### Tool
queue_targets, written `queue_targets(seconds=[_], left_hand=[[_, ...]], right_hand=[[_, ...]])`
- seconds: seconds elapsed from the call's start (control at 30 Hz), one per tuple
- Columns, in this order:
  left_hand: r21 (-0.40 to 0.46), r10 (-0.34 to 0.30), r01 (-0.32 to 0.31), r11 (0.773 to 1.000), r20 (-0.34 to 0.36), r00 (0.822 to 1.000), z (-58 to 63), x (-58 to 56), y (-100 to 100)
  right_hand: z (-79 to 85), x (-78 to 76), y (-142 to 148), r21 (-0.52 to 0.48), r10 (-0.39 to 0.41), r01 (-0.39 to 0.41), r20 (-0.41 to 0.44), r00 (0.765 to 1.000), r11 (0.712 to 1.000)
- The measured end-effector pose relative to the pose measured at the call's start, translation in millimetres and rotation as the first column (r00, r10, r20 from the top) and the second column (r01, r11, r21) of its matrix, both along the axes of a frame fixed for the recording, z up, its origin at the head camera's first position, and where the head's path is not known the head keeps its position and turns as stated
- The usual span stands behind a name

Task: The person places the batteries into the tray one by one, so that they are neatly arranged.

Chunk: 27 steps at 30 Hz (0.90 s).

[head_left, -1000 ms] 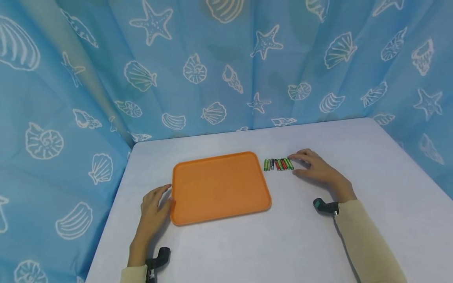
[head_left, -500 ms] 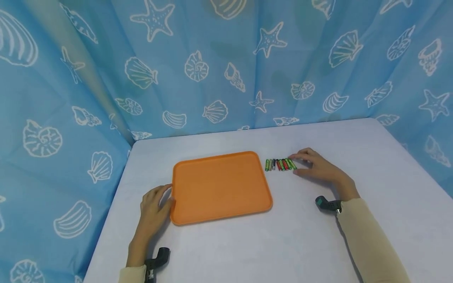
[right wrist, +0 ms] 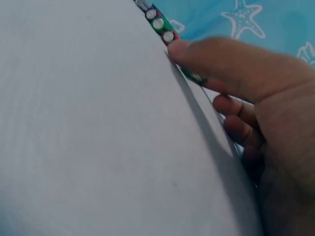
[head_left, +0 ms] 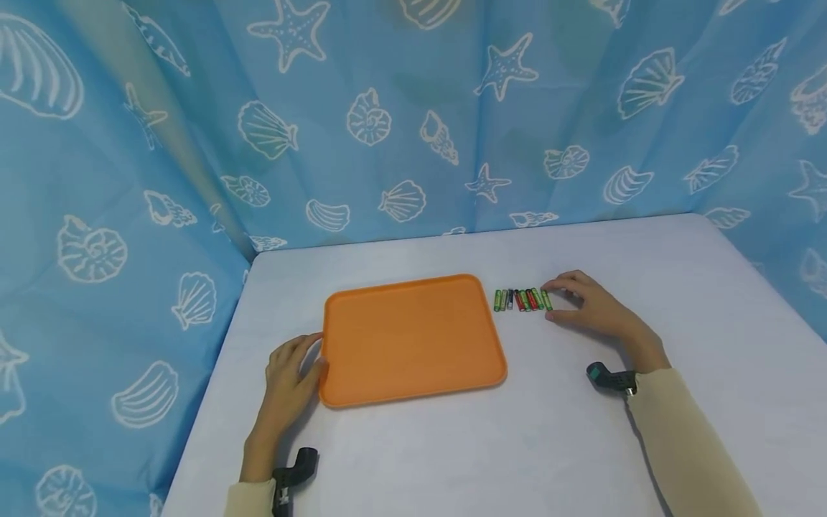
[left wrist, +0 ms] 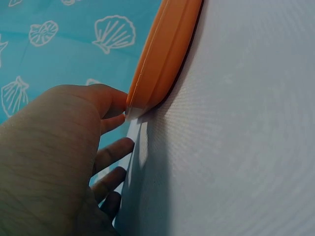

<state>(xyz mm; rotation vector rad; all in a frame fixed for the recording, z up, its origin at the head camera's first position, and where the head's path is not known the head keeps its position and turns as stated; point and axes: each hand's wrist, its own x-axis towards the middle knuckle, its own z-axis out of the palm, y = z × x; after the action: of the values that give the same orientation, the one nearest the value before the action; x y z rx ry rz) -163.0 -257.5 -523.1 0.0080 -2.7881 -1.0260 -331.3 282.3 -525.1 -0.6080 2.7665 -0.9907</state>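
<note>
Several thin green, red and dark batteries (head_left: 519,300) lie side by side in a row on the white table. At the row's right end, my right hand (head_left: 597,309) pinches a green battery (head_left: 547,300) lengthwise between thumb and index finger, a slight gap from its neighbour. In the right wrist view the thumb (right wrist: 216,64) covers part of the row, and the green battery shows behind it. An orange tray (head_left: 413,341) lies left of the batteries. My left hand (head_left: 284,384) touches its left rim with spread thumb and index finger; the other fingers (left wrist: 114,155) hang loosely below.
A white cloth-covered table (head_left: 452,452) carries everything. Blue curtains (head_left: 400,108) with white shell and starfish prints hang behind and along the left side. A black camera mount (head_left: 610,378) sits on the right wrist, and a matching mount (head_left: 297,470) on the left.
The green battery at the row's right end has shifted slightly right with my right hand, opening a small gap. My left hand stays at the tray's rim. The head view has turned slightly.
</note>
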Motion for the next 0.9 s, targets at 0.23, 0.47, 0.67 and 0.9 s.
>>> queue_targets(seconds=[0.23,0.47,0.67,0.9], left_hand=[[-0.017,0.006,-0.006,1.000,-0.004,1.000,-0.5,-1.7,0],[0.011,-0.005,0.005,1.000,0.003,1.000,-0.8,-4.7,-1],[-0.003,0.013,-0.013,1.000,0.042,0.999,1.6,-4.5,2],[0.001,0.033,-0.034,0.999,0.052,0.998,2.8,-1.8,2]], right_hand=[[0.2,1.6,-1,-0.004,-0.026,0.026,-0.009,1.000,1.000],[-3.7,9.1,-4,-0.056,-0.108,0.103,-0.086,0.990,0.993],[19.3,23.4,-18,-0.128,-0.177,0.161,-0.129,0.976,0.979],[40.0,34.1,-53,-0.168,-0.139,0.107,-0.193,0.971,0.980]])
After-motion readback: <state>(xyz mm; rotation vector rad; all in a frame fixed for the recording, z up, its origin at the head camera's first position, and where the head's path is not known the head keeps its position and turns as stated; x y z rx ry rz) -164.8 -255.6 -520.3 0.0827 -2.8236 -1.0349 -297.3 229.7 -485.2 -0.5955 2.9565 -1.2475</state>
